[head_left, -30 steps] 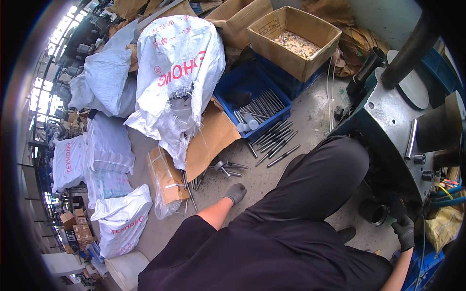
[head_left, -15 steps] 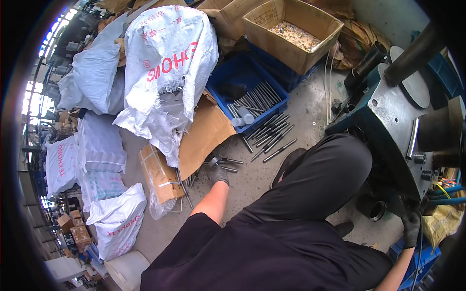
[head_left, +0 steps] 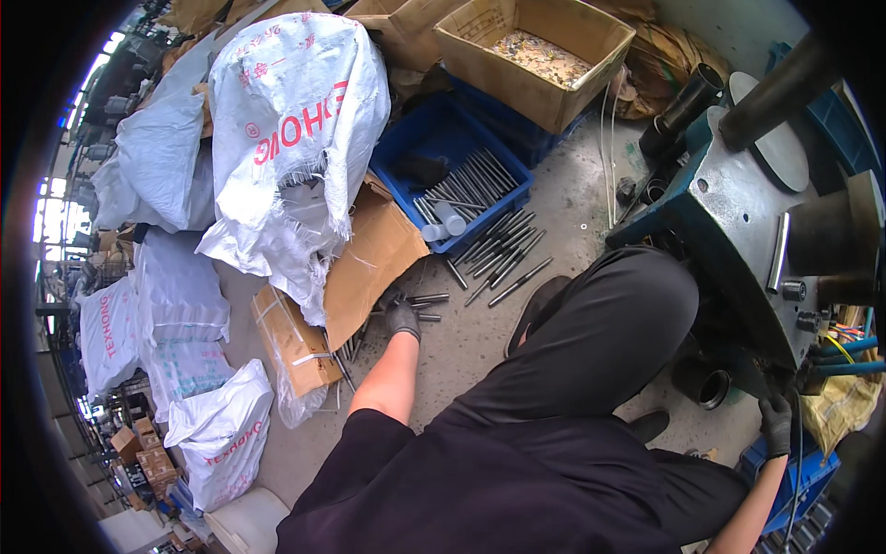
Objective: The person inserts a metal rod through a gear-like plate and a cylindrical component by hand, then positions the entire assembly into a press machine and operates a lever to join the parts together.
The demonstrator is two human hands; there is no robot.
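Left hand [head_left: 402,318], dark-gloved, stretched down to the concrete floor [head_left: 480,342], fingers closed over a few short metal rods [head_left: 426,301] lying loose there, just beside a tan flattened cardboard sheet [head_left: 369,263]. Next to that, a narrow brown carton [head_left: 293,343] on its side, partly wrapped in clear film. Beyond the rods, more grey rods [head_left: 503,254] scattered toward and into a blue plastic crate [head_left: 434,138], a small white bottle among them. Above the sheet, a tall white woven sack [head_left: 291,111] with large red lettering across its front, frayed at the bottom; further white sacks [head_left: 217,429] with red print stacked along the left. Behind the crate, an open brown cardboard box [head_left: 544,69] holding small pale pieces. Right hand [head_left: 776,424], also gloved, low at the right, gripping the underside edge of a blue-grey metal machine [head_left: 738,212]; whether anything is held inside the grip cannot be told.
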